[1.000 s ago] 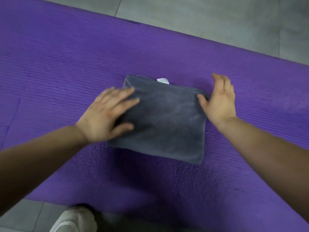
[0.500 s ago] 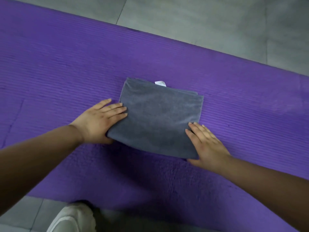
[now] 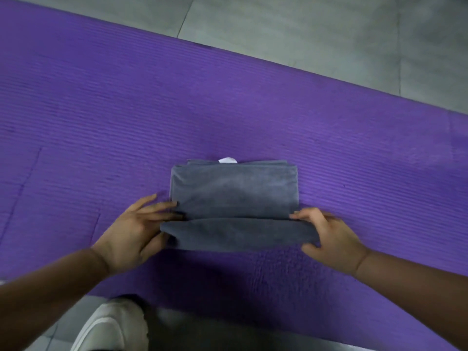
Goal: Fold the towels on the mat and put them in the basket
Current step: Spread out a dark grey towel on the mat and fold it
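Towel [image 3: 234,196] pinched by left hand [image 3: 131,234] and right hand [image 3: 329,239].

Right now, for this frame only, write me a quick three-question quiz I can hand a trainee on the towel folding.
1. Multiple choice: which part of the grey towel do the left hand and right hand grip?
A) the near edge, lifted off the purple mat
B) the far edge
C) the middle
2. True or false: the towel lies spread out in a single layer.
3. Short answer: what small thing sticks out at the towel's far edge?

Key: 1 A; 2 false, it is folded in layers; 3 a white tag.
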Tool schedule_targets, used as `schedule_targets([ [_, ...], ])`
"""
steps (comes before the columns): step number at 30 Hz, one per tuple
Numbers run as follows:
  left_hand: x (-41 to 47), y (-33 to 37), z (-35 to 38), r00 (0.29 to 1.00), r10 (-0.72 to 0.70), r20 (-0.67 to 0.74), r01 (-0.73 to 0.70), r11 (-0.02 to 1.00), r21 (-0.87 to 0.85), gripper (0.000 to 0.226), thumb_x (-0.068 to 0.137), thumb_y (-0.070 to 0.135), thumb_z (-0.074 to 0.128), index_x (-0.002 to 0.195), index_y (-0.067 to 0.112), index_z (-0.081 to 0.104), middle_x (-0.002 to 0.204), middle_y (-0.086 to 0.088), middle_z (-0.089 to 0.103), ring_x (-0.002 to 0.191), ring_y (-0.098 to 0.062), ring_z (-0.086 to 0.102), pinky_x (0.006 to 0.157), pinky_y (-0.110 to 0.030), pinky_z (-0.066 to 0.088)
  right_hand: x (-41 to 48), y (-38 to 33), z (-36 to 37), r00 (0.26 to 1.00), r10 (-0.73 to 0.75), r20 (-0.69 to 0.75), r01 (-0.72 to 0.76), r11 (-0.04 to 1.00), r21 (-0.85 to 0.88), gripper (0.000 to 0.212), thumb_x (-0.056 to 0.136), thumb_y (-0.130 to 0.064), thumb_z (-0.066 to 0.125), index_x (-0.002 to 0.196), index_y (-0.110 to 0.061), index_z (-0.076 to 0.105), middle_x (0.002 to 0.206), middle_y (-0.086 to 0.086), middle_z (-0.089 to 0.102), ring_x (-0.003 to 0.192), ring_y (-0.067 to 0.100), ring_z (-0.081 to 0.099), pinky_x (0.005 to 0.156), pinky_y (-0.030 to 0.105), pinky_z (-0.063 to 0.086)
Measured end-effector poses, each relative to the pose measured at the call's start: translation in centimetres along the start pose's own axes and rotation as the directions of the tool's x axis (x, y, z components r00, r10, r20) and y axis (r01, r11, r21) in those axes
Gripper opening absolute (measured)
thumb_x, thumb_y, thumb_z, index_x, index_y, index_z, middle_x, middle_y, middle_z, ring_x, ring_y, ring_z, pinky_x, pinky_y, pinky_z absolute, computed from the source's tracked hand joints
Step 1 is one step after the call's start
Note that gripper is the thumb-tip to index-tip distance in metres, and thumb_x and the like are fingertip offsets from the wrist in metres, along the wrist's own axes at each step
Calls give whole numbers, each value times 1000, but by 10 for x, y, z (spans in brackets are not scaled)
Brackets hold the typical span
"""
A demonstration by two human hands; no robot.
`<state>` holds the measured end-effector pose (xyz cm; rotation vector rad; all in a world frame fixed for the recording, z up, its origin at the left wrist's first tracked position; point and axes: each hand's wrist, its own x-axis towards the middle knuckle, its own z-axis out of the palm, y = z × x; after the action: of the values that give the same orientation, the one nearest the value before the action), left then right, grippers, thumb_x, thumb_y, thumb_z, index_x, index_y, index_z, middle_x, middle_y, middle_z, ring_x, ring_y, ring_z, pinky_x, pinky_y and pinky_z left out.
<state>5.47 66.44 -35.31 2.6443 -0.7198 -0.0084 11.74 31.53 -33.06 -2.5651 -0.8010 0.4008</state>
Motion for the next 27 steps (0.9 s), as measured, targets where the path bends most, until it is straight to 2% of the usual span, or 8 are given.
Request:
schedule_targets([
  [3, -6, 6, 14, 966, -229, -117, 204, 959, -198, 22, 91, 25, 33, 86, 14, 50, 77, -16, 71, 109, 17, 43, 105, -18, 22, 3, -12, 0, 977, 182, -114, -165, 975, 150, 30, 68, -34, 37, 96, -23, 37, 65, 12, 64, 59, 21, 59, 55, 24, 38],
  [7, 22, 16, -1, 825, -555, -105, 457, 765, -455, 32, 78, 35, 28, 46, 34, 24, 37, 4, 40, 53, -20, 42, 56, -32, 21, 31, -19, -6, 939, 299, -171, -290, 954, 76, 46, 82, -34, 40, 113, -1, 45, 83, 27, 65, 74, 41, 65, 61, 37, 44],
  [11, 57, 16, -17, 613, -790, -8, 705, 552, -444, 49, 79, 47, 28, 43, 14, 37, 74, -41, 57, 78, -45, 59, 71, -39, 38, 63, -26, -13, 846, 526, -91, -515, 849, 120, 38, 96, -19, 38, 131, -5, 32, 105, 28, 61, 98, 44, 57, 76, 41, 38],
  [17, 87, 0, -14, 453, -890, 50, 879, 436, -191, 45, 98, 26, 29, 97, -3, 63, 105, -28, 62, 107, -36, 53, 95, -30, 22, 95, -30, -6, 753, 650, -102, -652, 758, 22, 49, 98, -23, 30, 144, -23, 16, 127, 16, 53, 109, 37, 55, 86, 39, 41],
  [20, 82, -2, -19, 533, -819, -214, 810, 567, -152, 41, 93, 36, 37, 105, 5, 60, 109, -20, 61, 108, -33, 48, 94, -33, 18, 96, -29, -2, 745, 661, -90, -663, 749, 15, 43, 97, -21, 28, 140, -20, 25, 130, 13, 49, 107, 37, 55, 84, 39, 40],
  [22, 82, 7, -22, 766, -505, -399, 556, 831, 15, 41, 85, 38, 39, 110, 10, 55, 110, -17, 62, 108, -28, 43, 100, -31, 15, 98, -27, -1, 732, 675, -92, -676, 737, 31, 40, 96, -18, 28, 137, -17, 28, 130, 14, 48, 104, 37, 55, 80, 38, 39],
  [24, 85, 21, -11, 934, -141, -328, 220, 951, 216, 37, 84, 37, 41, 115, 17, 49, 116, -12, 64, 113, -22, 41, 109, -35, 6, 98, -28, 0, 728, 681, -71, -681, 732, 37, 40, 96, -16, 27, 135, -15, 28, 131, 14, 46, 102, 38, 56, 75, 36, 35],
  [27, 91, 31, 13, 992, -20, -123, 57, 951, 304, 48, 82, 41, 39, 123, 16, 43, 124, -8, 61, 120, -18, 38, 109, -42, 8, 102, -30, -2, 719, 693, -46, -694, 720, 10, 40, 96, -15, 26, 136, -15, 27, 133, 13, 41, 104, 36, 54, 74, 36, 33],
])
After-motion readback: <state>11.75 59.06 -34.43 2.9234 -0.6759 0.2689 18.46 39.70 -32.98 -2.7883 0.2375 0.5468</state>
